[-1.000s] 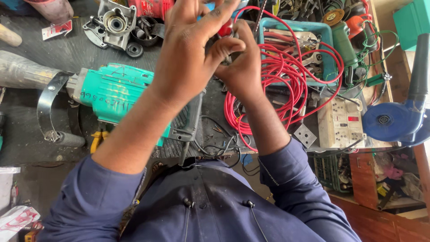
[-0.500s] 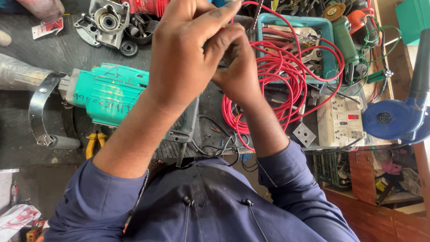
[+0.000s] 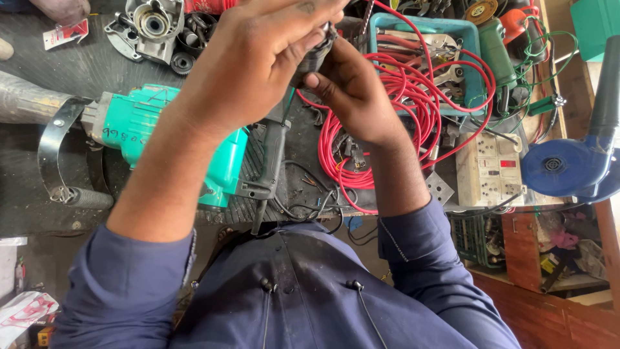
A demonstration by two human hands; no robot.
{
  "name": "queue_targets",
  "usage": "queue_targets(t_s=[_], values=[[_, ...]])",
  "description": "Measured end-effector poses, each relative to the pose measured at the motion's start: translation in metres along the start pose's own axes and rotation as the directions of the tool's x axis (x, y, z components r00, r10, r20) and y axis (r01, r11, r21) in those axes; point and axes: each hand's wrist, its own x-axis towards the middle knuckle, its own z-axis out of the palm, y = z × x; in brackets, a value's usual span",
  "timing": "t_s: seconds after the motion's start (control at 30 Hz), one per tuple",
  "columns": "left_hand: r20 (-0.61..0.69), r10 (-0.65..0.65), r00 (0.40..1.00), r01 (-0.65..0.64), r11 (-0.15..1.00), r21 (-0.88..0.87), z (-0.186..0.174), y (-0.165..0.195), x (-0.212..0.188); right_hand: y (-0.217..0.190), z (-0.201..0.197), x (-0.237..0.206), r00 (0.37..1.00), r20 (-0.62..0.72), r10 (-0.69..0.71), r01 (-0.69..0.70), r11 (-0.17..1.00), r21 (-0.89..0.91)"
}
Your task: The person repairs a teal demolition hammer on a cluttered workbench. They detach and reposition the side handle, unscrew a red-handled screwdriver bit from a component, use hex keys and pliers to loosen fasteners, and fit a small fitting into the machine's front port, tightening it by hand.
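Note:
Both hands are raised close to the camera over a cluttered workbench. My left hand (image 3: 248,64) and my right hand (image 3: 352,97) together grip a small dark cylindrical metal part (image 3: 314,55) between their fingers. Most of the part is hidden by the fingers. Below the hands lies a large teal power tool (image 3: 139,119) with a black handle (image 3: 271,155) and a metal side band (image 3: 55,142).
Coiled red wire (image 3: 413,97) spills from a teal tray (image 3: 475,77) of tools. A white socket board (image 3: 491,171) and a blue blower (image 3: 568,165) lie at the right. A grey metal gear housing (image 3: 152,26) sits at the top left.
Both hands have drawn nearer to the camera and shifted slightly; the left hand's fingers have curled further over the small part. The bench items have not moved.

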Motion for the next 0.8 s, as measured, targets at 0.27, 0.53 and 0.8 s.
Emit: queue_targets(t_s=[0.27, 0.53, 0.8], values=[[-0.064, -0.166, 0.984, 0.160, 0.982, -0.097, 0.016, -0.013, -0.021, 0.012, 0.003, -0.002, 0.985, 0.055, -0.162, 0.170, 0.966, -0.196], [-0.149, -0.002, 0.989, 0.041, 0.966, 0.254, 0.009, 0.000, -0.020, 0.005, 0.022, 0.003, 0.994, -0.060, -0.093, 0.078, 0.973, -0.218], [-0.027, -0.172, 0.985, 0.168, 0.978, -0.126, -0.003, 0.000, -0.021, -0.006, 0.021, 0.002, 0.995, -0.094, 0.023, -0.046, 0.968, -0.248]])
